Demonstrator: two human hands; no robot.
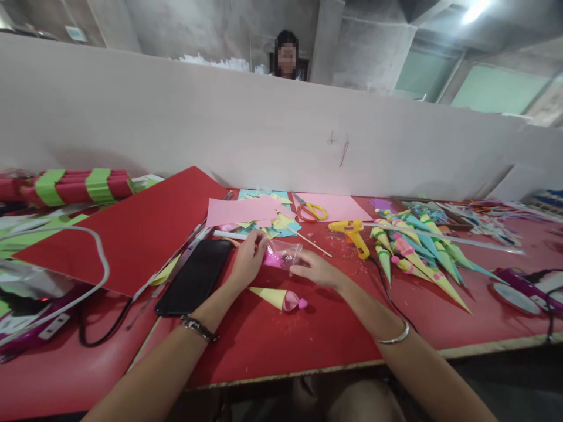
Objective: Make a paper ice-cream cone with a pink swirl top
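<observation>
Between my hands is a small clear plastic bag (281,256) with bright pink bits inside; what they are is too small to tell. My left hand (249,258) pinches the bag's left end, with the fingertips partly hidden. My right hand (317,269) has its fingers and thumb closed about the bag's right end. Just below, on the red table (264,351), lies a yellow paper cone (268,296) with a pink paper lining at its mouth and a pink pompom (302,303) at the tip of that.
Left of my hands lies a black phone (196,278). A yellow glue gun (354,235), scissors (310,209) and a pile of paper cones (413,246) are to the right and behind. Pink paper (241,211) and a red sheet (145,228) lie farther back. A person is behind the white partition (176,117).
</observation>
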